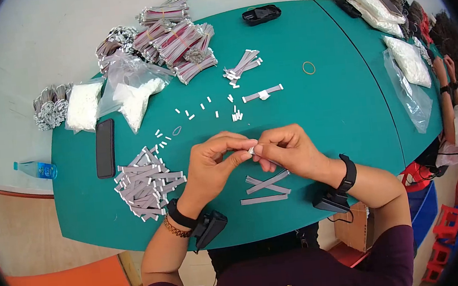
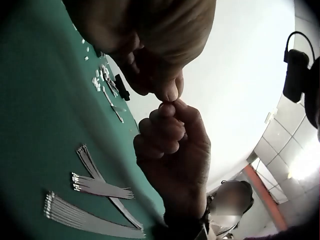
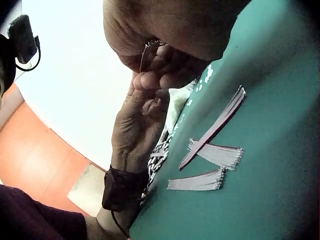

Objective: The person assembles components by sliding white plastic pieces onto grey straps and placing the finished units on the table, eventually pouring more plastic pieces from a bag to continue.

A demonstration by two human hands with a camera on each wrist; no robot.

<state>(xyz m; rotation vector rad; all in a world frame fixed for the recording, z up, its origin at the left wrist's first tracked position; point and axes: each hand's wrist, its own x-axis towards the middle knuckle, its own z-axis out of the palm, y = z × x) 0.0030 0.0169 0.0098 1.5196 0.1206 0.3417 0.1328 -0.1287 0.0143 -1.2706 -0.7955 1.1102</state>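
Note:
My left hand [image 1: 214, 158] and right hand [image 1: 294, 150] meet fingertip to fingertip over the table. Between the left thumb and forefinger is a small white connector [image 1: 251, 151]. The right thumb and fingers pinch a short grey ribbon cable [image 3: 152, 44] at that connector; most of the cable is hidden inside the hand. Below the hands lie three loose grey ribbon cables, two crossed and one straight cable [image 1: 266, 199] nearer the table's front edge. To the left of my left hand is a heap of ribbon cables with white ends [image 1: 146, 184].
Loose white connectors [image 1: 237, 115] are scattered beyond the hands, near a ribbon cable [image 1: 273, 90] and a small cable stack [image 1: 244, 67]. Bundled cables [image 1: 178, 40], bags of white pieces [image 1: 135, 99] and a phone [image 1: 105, 149] stand left. Another person's arms [image 1: 445, 94] appear far right.

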